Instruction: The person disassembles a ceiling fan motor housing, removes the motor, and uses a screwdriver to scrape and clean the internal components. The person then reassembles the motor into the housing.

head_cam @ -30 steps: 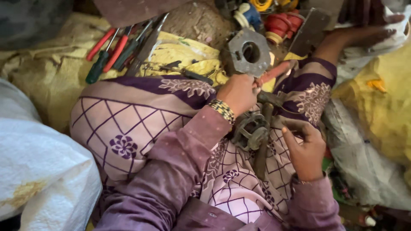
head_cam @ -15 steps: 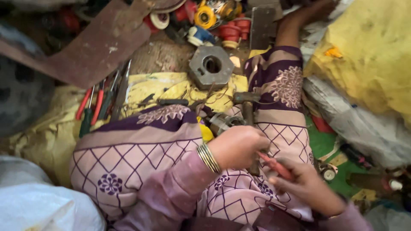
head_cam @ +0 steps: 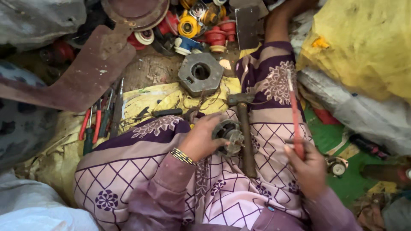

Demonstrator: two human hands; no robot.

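Head view looks straight down on a person sitting on the floor, lap covered in lilac patterned cloth. Left hand [head_cam: 201, 139] is curled around a round, dirty metal part [head_cam: 229, 137], fingers closed on its near side, holding it on the lap. Right hand [head_cam: 307, 164] is closed on the lower end of a red-handled screwdriver [head_cam: 294, 115], whose long axis runs nearly straight up and away from the person, tip pointing far from the body.

Taking the round part as landmark: a hammer [head_cam: 245, 132] lies just to its right, touching or almost so, wooden handle running toward the person and head on the far side. The screwdriver stands further right, beyond the hammer and well apart from the part; the left hand is plainly the nearer one. Beyond the part a grey hexagonal metal block [head_cam: 200, 73] with a round hole sits on the floor. Off to its left a row of red-handled tools [head_cam: 96, 124] lies on yellow sheeting [head_cam: 145, 100].
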